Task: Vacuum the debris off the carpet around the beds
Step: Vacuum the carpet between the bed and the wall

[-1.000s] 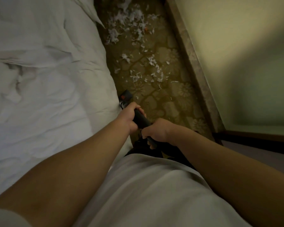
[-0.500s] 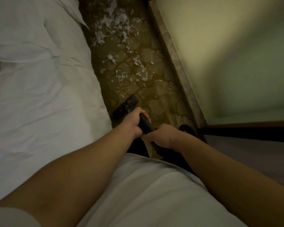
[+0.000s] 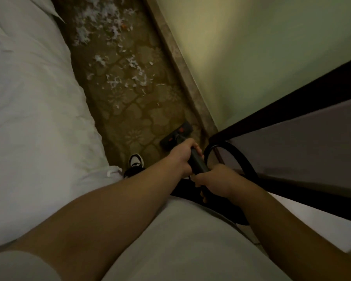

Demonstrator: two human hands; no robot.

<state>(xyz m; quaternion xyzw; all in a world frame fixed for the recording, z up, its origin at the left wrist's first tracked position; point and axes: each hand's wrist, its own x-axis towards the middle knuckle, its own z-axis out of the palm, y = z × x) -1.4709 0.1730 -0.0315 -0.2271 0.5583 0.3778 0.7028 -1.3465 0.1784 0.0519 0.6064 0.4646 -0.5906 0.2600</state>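
Since the earlier frames, the vacuum floor head (image 3: 176, 136) had shifted from beside the bed to the right side of the carpet strip, close against the baseboard (image 3: 182, 63), and a black-and-white shoe (image 3: 136, 160) had come into view at lower centre. Left hand (image 3: 182, 157) was clenched around the dark vacuum wand (image 3: 198, 162), just above the floor head in the frame. Right hand (image 3: 216, 179) was clenched on the same wand lower in the frame, touching the left. A black hose (image 3: 243, 159) looped to the right of both hands. White paper debris (image 3: 118, 63) lay scattered on the patterned carpet (image 3: 130, 110) in the upper centre of the frame, well apart from the floor head. White bedding (image 3: 32, 98) filled the left side. A dark-edged surface (image 3: 292, 138) occupied the right. Lighting was dim; finer detail of the floor head could not be told.
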